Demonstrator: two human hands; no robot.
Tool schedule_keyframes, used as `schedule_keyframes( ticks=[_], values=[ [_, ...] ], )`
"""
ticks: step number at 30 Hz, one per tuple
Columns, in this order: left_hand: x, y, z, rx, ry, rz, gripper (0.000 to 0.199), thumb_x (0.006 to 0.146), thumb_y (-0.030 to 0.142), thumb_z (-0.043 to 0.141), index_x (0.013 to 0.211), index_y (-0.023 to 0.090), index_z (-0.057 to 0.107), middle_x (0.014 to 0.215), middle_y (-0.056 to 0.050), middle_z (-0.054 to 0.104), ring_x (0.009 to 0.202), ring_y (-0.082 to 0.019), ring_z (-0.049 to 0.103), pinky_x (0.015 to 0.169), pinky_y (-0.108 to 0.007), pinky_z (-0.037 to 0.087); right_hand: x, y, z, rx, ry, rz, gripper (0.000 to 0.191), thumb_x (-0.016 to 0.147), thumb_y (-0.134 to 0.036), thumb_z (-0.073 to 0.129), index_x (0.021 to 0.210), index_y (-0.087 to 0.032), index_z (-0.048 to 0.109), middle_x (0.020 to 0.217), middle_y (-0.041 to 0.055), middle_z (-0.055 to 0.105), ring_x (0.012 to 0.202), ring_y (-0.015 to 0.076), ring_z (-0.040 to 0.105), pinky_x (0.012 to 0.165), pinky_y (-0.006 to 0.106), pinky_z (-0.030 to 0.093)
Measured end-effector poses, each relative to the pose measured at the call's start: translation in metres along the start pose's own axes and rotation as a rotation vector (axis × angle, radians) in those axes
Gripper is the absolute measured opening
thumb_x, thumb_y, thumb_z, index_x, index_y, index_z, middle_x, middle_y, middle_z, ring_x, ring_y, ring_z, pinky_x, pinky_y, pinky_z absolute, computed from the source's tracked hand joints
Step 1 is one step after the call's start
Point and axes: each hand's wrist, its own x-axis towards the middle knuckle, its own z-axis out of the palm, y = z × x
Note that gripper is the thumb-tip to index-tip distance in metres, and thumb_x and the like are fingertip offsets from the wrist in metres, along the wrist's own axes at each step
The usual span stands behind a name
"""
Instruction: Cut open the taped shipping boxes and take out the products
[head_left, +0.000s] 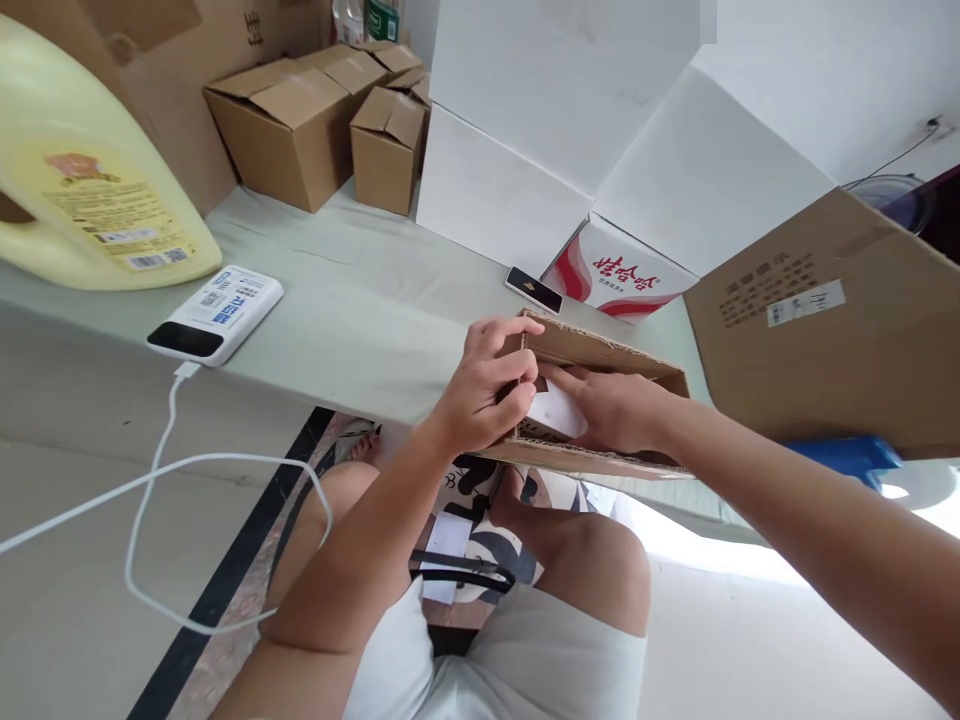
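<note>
A narrow open cardboard box (592, 460) lies near the table's front edge, its open side facing up. My left hand (487, 385) grips its left end wall, fingers curled over the rim. Inside the box is my right hand (619, 408), reaching in from the right. A white piece of paper or card (556, 410) shows between its forefinger and the box's left end, and the hand seems to hold it. The lower fingers of that hand are partly hidden. Just behind the box lies a small black device with a white edge (534, 289).
On the table (360, 290) stand a white power bank (217, 312) with a white cable (172, 400), a big yellow bottle (82, 180) and brown cartons (300, 125). Behind the box are large white boxes (517, 190) and a red-and-white box (622, 270). A large carton (832, 320) stands right, beside something blue (847, 453).
</note>
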Motion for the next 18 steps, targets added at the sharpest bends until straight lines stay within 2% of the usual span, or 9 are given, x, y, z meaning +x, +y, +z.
schedule_keyframes(
  ticks=[4, 6, 8, 11, 15, 18],
  values=[
    [-0.001, -0.003, 0.004, -0.052, 0.036, 0.012, 0.029, 0.100, 0.035, 0.039, 0.088, 0.024, 0.063, 0.147, -0.010, 0.059, 0.137, -0.028, 0.050, 0.119, -0.049, 0.040, -0.009, 0.006, 0.003, -0.178, -0.085, 0.034, 0.092, 0.084, -0.034, 0.071, 0.165, -0.033, 0.029, 0.131, 0.0164, 0.068, 0.102, 0.0344, 0.073, 0.075, 0.040, 0.057],
    [-0.003, -0.007, 0.006, -0.112, 0.088, 0.019, 0.036, 0.104, 0.044, 0.035, 0.109, 0.024, 0.064, 0.154, -0.012, 0.052, 0.141, -0.027, 0.049, 0.120, -0.049, 0.040, -0.012, 0.014, 0.000, -0.189, -0.069, 0.081, 0.088, 0.085, -0.033, 0.070, 0.164, -0.037, 0.032, 0.134, 0.0148, 0.066, 0.108, 0.0354, 0.072, 0.077, 0.041, 0.057],
    [-0.004, -0.011, 0.008, -0.164, 0.138, 0.006, 0.045, 0.105, 0.053, 0.033, 0.129, 0.025, 0.058, 0.159, -0.014, 0.047, 0.146, -0.028, 0.047, 0.120, -0.050, 0.041, -0.014, 0.026, -0.002, -0.166, -0.030, 0.139, 0.085, 0.085, -0.034, 0.069, 0.162, -0.041, 0.035, 0.138, 0.0118, 0.065, 0.115, 0.0355, 0.069, 0.080, 0.042, 0.058],
    [-0.005, -0.016, 0.009, -0.180, 0.165, -0.040, 0.050, 0.104, 0.059, 0.032, 0.137, 0.029, 0.054, 0.159, -0.013, 0.047, 0.146, -0.029, 0.047, 0.116, -0.050, 0.046, -0.011, 0.049, -0.005, -0.136, 0.040, 0.220, 0.083, 0.086, -0.036, 0.065, 0.163, -0.041, 0.033, 0.141, 0.0110, 0.063, 0.120, 0.0356, 0.066, 0.081, 0.043, 0.058],
    [-0.004, -0.019, 0.010, -0.160, 0.165, -0.076, 0.052, 0.103, 0.062, 0.035, 0.138, 0.028, 0.053, 0.155, -0.015, 0.049, 0.143, -0.031, 0.050, 0.112, -0.051, 0.049, -0.010, 0.085, -0.014, -0.064, 0.170, 0.327, 0.087, 0.083, -0.037, 0.069, 0.163, -0.034, 0.036, 0.146, 0.0141, 0.059, 0.117, 0.0377, 0.066, 0.076, 0.043, 0.057],
    [-0.004, -0.022, 0.010, -0.166, 0.159, -0.090, 0.053, 0.102, 0.063, 0.037, 0.138, 0.028, 0.053, 0.151, -0.015, 0.050, 0.142, -0.031, 0.049, 0.113, -0.051, 0.048, -0.024, 0.105, -0.032, 0.047, 0.409, 0.396, 0.083, 0.081, -0.041, 0.074, 0.158, -0.028, 0.045, 0.141, 0.0159, 0.062, 0.121, 0.0404, 0.064, 0.084, 0.049, 0.055]
  ],
)
